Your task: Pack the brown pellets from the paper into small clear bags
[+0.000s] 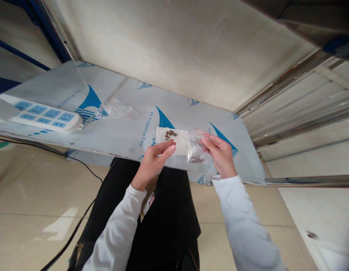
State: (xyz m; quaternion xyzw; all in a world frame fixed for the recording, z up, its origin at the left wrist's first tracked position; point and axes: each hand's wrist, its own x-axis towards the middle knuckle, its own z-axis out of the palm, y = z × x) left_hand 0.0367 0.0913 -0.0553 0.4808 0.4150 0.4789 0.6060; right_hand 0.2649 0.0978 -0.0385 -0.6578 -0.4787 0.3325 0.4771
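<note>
My right hand (221,154) pinches the upper edge of a small clear plastic bag (195,145). Several reddish-brown pieces (197,159) lie at the bottom of that bag. Just left of it is a white square sheet (181,143), perhaps paper or cloth, with a little pile of short brown pieces (170,134) on top. My left hand (156,160) is over the sheet's near left corner, its thumb and fingertips brought together close below the pile. Whatever those fingertips may hold is too small to make out.
A white power strip (47,114) with blue sockets lies at the left of the film-covered shelf (118,139). Crumpled clear plastic (115,109) rests beside it. Behind the shelf stands a pale panel (163,49). A black cable (78,226) hangs down at the left.
</note>
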